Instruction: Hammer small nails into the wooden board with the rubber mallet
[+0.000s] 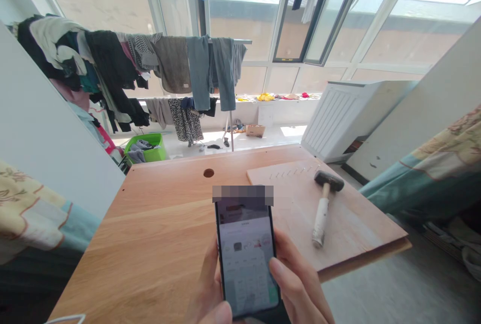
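Observation:
A smartphone [248,264] is held upright above the near part of the wooden desk [150,233], its lit screen facing me. My left hand [210,284] is closed around its left edge, the thumb low by the bottom corner. Around the right edge my right hand [298,279] is closed too, with its thumb at the side of the screen. Pixelated blocks cover the phone's top. To the right, a mallet [323,208] with a black head and a pale, worn handle lies on a wooden board [353,228]. Several nails [289,172] stand in a row along the board's far side.
The board overhangs the desk's right edge. A round hole [208,173] pierces the desk's far part. Beyond stand a drying rack with clothes [173,63], a green basket [150,148] and a white ribbed cabinet [334,118]. Curtains [432,163] hang at both sides. A white cable [67,319] lies bottom left.

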A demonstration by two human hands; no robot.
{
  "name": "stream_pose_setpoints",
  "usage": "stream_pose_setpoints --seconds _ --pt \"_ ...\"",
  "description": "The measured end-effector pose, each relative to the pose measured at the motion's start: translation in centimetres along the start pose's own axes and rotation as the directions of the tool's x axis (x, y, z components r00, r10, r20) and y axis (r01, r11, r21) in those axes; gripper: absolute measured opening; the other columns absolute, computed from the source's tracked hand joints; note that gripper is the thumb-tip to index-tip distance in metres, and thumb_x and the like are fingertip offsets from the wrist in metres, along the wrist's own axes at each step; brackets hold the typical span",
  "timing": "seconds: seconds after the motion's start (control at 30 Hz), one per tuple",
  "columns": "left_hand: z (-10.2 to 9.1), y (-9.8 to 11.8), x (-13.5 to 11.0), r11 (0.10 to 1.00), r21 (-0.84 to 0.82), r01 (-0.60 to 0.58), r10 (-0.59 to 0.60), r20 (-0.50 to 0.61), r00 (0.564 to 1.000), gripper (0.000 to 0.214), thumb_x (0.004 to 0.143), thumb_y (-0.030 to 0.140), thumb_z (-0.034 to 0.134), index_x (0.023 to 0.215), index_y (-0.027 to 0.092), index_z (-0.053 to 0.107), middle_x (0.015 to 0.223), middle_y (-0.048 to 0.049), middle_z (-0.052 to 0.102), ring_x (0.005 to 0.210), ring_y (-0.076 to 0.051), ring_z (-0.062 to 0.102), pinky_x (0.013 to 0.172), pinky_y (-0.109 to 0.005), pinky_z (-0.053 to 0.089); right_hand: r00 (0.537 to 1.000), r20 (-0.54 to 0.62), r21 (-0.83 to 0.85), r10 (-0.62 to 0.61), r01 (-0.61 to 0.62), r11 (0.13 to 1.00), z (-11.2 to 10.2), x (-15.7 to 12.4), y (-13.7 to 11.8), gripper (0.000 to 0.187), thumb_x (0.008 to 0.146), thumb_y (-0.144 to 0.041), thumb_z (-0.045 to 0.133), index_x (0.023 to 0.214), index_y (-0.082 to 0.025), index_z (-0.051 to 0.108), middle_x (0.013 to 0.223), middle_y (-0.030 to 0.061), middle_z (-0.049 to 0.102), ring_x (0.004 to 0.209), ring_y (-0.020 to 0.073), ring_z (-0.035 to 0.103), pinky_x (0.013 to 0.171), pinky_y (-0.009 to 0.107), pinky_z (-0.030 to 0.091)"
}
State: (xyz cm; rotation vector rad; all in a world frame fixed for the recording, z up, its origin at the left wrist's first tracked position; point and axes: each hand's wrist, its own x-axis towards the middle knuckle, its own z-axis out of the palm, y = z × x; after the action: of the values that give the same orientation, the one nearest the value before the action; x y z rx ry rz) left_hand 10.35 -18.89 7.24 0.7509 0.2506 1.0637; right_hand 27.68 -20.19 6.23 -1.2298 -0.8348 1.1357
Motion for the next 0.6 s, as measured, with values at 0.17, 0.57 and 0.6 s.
stream_pose_setpoints --seconds 0.17,0.57,0.6 --pt "-0.4 0.1 0.0 1.0 -0.01 0.003 -0.003 0.034 0.999 0.064 0.096 0.045 0.064 0.156 0.046 0.043 0.165 -0.0018 0.045 0.156 -0.044 0.026 0.118 -0.07 0.033 0.999 -0.042 0.02 0.025 -0.024 1.0 0.7 0.0 -0.5 0.048 0.081 -0.057 0.076 0.125 -0.036 0.078 0.126 0.0068 0.081 0.131 0.0433 0.065 0.088 0.044 0.066" --pt "-0.8 -0.4 0.0 0.999 0.017 -0.028 0.027 0.048 0.998 0.066 0.095 0.048 0.064 0.157 0.043 0.042 0.164 -0.0033 0.046 0.158 -0.043 0.021 0.122 -0.071 0.02 0.997 0.019 -0.044 -0.071 0.072 0.996 -1.2 -0.6 0.7 0.043 0.093 -0.048 0.067 0.135 -0.041 0.073 0.133 0.0032 0.078 0.132 0.0413 0.065 0.096 0.048 0.065" --pt "-0.9 -0.5 -0.1 1.0 0.02 -0.023 0.022 0.045 0.999 0.067 0.095 0.049 0.065 0.157 0.042 0.042 0.165 -0.0037 0.046 0.158 -0.043 0.021 0.122 -0.071 0.02 0.998 0.016 -0.039 -0.065 0.066 0.997 -1.1 -0.6 0.7 0.043 0.093 -0.048 0.066 0.135 -0.041 0.073 0.133 0.0034 0.078 0.132 0.0415 0.065 0.096 0.048 0.064"
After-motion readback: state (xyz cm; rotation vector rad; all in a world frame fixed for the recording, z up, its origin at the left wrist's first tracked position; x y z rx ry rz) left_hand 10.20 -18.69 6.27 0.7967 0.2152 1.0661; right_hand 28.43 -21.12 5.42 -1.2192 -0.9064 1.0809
